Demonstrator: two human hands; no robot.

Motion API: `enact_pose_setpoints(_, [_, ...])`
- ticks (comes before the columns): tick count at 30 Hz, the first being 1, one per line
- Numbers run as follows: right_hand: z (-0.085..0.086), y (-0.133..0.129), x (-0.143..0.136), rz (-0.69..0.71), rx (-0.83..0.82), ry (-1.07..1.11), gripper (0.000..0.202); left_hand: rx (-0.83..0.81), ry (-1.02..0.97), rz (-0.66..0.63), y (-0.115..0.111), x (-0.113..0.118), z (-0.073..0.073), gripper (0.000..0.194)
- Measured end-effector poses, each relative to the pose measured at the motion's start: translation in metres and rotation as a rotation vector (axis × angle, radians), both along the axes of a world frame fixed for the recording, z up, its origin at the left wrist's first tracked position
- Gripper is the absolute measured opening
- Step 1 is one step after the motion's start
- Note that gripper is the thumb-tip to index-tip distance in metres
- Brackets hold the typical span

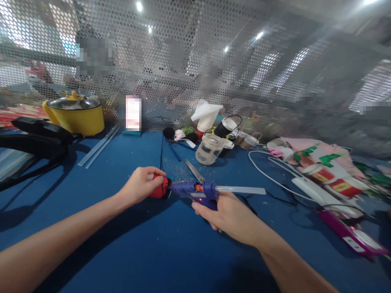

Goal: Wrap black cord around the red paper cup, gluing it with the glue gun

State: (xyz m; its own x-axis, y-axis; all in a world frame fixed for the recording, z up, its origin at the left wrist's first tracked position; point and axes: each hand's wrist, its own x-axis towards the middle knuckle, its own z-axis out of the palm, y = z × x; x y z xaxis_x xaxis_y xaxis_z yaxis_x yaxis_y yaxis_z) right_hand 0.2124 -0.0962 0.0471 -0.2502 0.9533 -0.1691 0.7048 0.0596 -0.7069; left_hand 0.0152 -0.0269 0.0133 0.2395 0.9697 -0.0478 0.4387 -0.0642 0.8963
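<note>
My left hand (143, 184) is closed around a small red cup-like piece (158, 189) with a black rim, which lies on its side just above the blue table. In my right hand (227, 209) is a blue-purple glue gun (189, 190), its red light lit. A clear glue stick (241, 190) sticks out of the gun's rear end. The gun's nozzle points left and is at the black rim of the red piece; I cannot tell whether it touches. Scissors (194, 170) lie just behind the gun, partly hidden by it.
Behind my hands stand a clear plastic jar (209, 150), paper cups (206, 120) and yarn balls (190, 132). A phone (133, 113) stands upright at the back. To the left are a yellow pot (80, 118) and loose glue sticks (99, 146). A purple power strip (351, 236) and cables lie right.
</note>
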Motion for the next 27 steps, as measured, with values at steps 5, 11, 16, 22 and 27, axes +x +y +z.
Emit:
enact_pose_setpoints(5, [0.004,0.002,0.003,-0.026,-0.066,0.159,0.02,-0.068,-0.107,0.052,0.0,0.0,0.004,0.026])
enact_pose_setpoints(11, [0.005,0.013,0.013,-0.069,-0.031,0.39,0.022,-0.058,-0.167,0.066,0.001,-0.001,0.007,0.024])
enact_pose_setpoints(16, [0.009,0.034,0.024,-0.26,0.034,0.552,0.022,-0.012,-0.24,0.097,0.004,-0.001,0.007,0.023])
enact_pose_setpoints(22, [0.024,0.089,0.051,-0.516,0.093,0.637,0.018,-0.008,-0.25,0.101,0.004,-0.002,0.008,0.026])
enact_pose_setpoints(27, [0.024,0.128,0.065,-0.566,-0.008,0.538,0.02,0.018,-0.227,0.073,0.002,-0.003,0.011,0.027])
